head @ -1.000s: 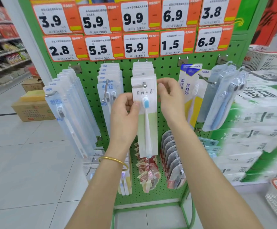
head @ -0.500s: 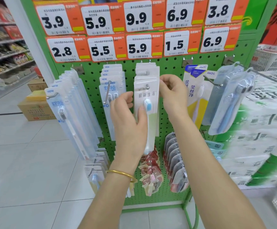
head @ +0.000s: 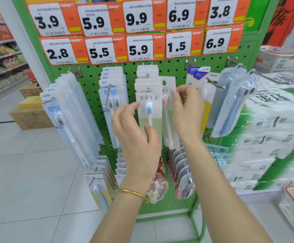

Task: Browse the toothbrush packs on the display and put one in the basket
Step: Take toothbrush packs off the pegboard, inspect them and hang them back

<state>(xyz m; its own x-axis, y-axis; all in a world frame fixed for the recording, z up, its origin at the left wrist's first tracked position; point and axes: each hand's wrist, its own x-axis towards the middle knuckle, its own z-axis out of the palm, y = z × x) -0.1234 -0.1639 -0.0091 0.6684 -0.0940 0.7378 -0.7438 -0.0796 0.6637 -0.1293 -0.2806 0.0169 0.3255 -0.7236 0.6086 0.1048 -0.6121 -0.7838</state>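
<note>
Where the display stands: on a pale tiled floor (head: 28, 172) in a shop aisle, with stocked shelves (head: 0, 55) along the far left and cardboard boxes (head: 30, 116) on the floor below them.
Display: a green pegboard (head: 176, 71), upright, with two rows of orange-and-white price tags (head: 137, 30) across its top and packs on hooks beneath.
Around: long clear packs (head: 69, 123) fan out on the left; twin-brush packs (head: 113, 102) hang just left of centre; blister packs (head: 234, 102) with blue brushes hang on the right; wrapped tissue bales (head: 274, 128) are stacked further right.
In the way: both forearms rise from the near edge and cover the lower middle of the pegboard; a gold bangle (head: 132, 192) circles the left wrist.
Left grip (head: 135, 137): thumb on the front of the blue-brush pack (head: 149, 109), fingers curled at its left edge; that pack hangs foremost on the centre hook (head: 149, 89).
Right grip (head: 186, 111): pinches the pink-brush pack (head: 168, 88) near its top; this pack is off the hook, its hanging hole free, just right of the blue-brush pack.
Containers: a red-rimmed basket (head: 293, 207) sits at the near right, cut by the frame edge, contents not readable; a white basket (head: 274, 62) stands far right behind the bales, its inside hidden.
</note>
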